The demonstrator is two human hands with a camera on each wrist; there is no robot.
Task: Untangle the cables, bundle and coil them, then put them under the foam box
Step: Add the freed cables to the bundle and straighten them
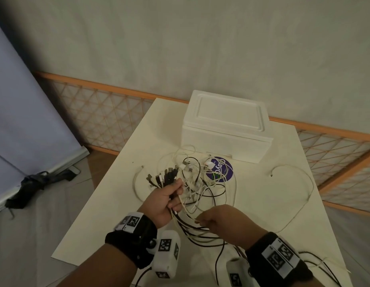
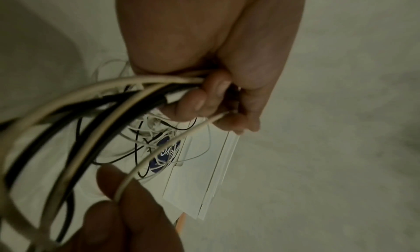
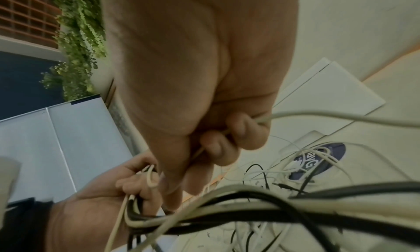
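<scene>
Above the surface [image 1: 262, 204], my left hand [image 1: 165, 200] grips the gathered cables [image 1: 200, 183]; my right hand [image 1: 219, 222] pinches one white cable [image 3: 341, 120]. Pulling hard could tighten the tangle near the foam box [image 1: 225, 125].

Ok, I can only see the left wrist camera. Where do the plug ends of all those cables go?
Observer: In the head view the plug ends fan out just beyond the left hand, which grips the bundle.
Operator: Is any cable all by itself?
Observer: Yes. A loose white cable lies apart on the right side of the table.
Operator: Is the foam box open on top?
Observer: No. The foam box is closed on top, at the table's far end.
</scene>
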